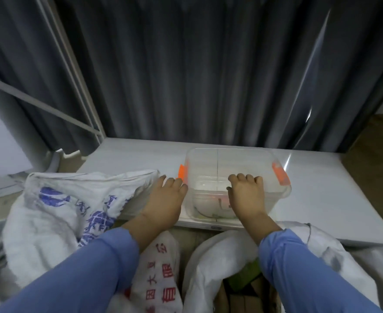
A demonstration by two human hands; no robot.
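clear plastic storage box with orange side clips (pixel 231 159): stands upright on the white table (pixel 332 188), near its front edge, directly ahead of the person and in front of the grey pleated curtain (pixel 186 75). contents are pale and blurred and cannot be identified. whether a lid is fitted cannot be told.

left hand (pixel 165 199): placed at the box's left wall, knuckles up, fingers bent downward just beside the left orange clip (pixel 182 175). whether it grasps the box or only leans against it cannot be told.

right hand (pixel 246 195): placed over the near middle of the box, fingers bent down and forward. whether it presses on top, reaches inside or holds anything cannot be told.

surroundings: a white woven sack with blue print (pixel 61 199) lies against the left hand's outer side. a white sack with red print (pixel 156 267) and an open white sack (pixel 208 256) sit below the table edge.

assessment: the step appears to be steadying the box before working on it. recommended practice: keep the left hand braced against the wall so the box cannot slide toward the sack, free both clips evenly, the right orange clip (pixel 281 173) included, and keep the box back from the table's front edge.
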